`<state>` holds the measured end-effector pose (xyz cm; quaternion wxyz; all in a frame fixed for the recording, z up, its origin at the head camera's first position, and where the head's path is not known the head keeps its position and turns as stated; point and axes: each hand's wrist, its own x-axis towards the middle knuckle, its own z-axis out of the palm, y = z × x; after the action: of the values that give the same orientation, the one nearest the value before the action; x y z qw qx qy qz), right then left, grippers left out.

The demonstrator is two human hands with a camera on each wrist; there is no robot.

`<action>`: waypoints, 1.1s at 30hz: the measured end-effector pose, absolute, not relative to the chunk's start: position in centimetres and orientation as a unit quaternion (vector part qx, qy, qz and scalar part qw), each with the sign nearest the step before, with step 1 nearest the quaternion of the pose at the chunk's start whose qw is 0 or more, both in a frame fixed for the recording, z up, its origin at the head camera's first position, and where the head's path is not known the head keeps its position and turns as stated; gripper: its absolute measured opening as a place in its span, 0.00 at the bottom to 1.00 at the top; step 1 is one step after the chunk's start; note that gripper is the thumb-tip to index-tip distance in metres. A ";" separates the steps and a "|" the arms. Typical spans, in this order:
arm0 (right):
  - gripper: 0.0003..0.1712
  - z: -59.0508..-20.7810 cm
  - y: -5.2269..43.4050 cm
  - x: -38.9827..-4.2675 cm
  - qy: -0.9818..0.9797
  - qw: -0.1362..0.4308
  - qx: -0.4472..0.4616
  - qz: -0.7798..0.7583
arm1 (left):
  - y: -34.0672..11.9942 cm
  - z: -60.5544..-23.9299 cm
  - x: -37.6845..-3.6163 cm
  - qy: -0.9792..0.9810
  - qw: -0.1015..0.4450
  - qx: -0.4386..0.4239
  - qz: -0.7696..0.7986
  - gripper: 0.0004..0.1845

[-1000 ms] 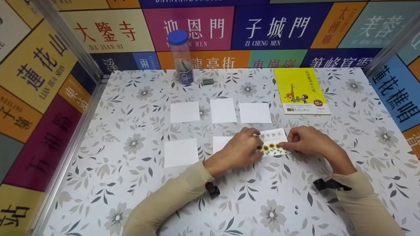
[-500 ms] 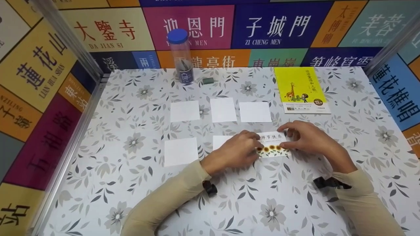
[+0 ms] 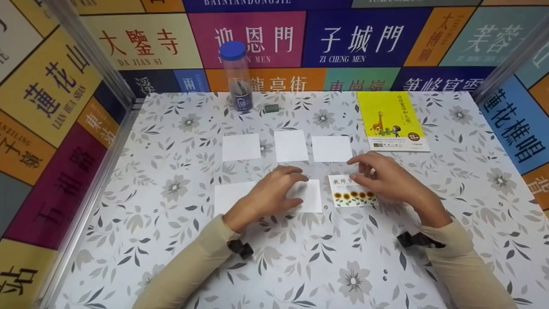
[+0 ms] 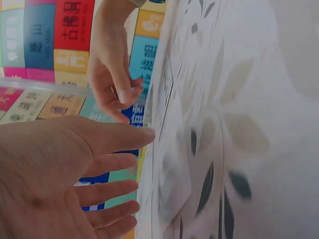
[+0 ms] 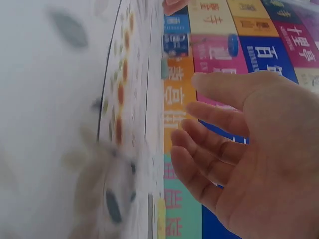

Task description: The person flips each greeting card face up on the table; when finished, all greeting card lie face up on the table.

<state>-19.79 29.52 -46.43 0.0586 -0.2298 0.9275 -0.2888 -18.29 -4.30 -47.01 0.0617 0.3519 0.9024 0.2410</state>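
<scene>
The left hand (image 3: 268, 195) lies over a white card (image 3: 309, 195), palm down, fingers straight and relaxed and holding nothing. In the left wrist view the fingers (image 4: 107, 164) are spread and reach toward the table, and whether the tips touch the card cannot be told. Another white card (image 3: 231, 196) lies just beside the wrist of this hand, on its outer side.

The right hand (image 3: 381, 176) hovers over the far right part of the sunflower card (image 3: 352, 190), which lies flat and face up on the table (image 3: 171, 240), just beside the white card under the left hand. The fingers are loosely extended and grip nothing; the right wrist view shows them (image 5: 209, 144) apart from the surface, with the card's orange flowers (image 5: 119, 109) blurred beside them. The head view does not show whether any fingertip rests on the card.

Beyond both hands lies a row of three white cards (image 3: 291, 145). Farther out from the right hand lies a yellow book (image 3: 391, 118). Well beyond the left hand stand a jar (image 3: 237, 79) with a blue lid and, just beside it, a small dark block (image 3: 271, 108).
</scene>
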 end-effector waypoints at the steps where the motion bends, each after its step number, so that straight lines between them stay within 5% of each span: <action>1: 0.21 -46.5 28.9 -19.9 0.926 0.058 -0.236 -0.288 | -4.8 -47.0 -18.4 0.903 0.063 0.345 0.248 0.29; 8: 0.21 -47.7 24.2 -20.0 0.911 0.099 -0.278 -0.289 | -6.1 -47.5 -19.4 0.898 0.082 0.328 0.282 0.31; 17: 0.43 -48.5 22.1 -18.4 0.931 0.097 -0.263 -0.232 | -4.8 -48.1 -19.6 0.912 0.097 0.326 0.229 0.39; 33: 0.42 -47.9 19.4 -19.4 0.923 0.113 -0.283 -0.235 | -7.1 -48.5 -19.3 0.909 0.108 0.288 0.281 0.42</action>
<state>-19.38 19.42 -47.93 0.1125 -0.2827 0.9232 -0.2347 -19.29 -7.10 -48.49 0.1085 0.2880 0.9090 0.2810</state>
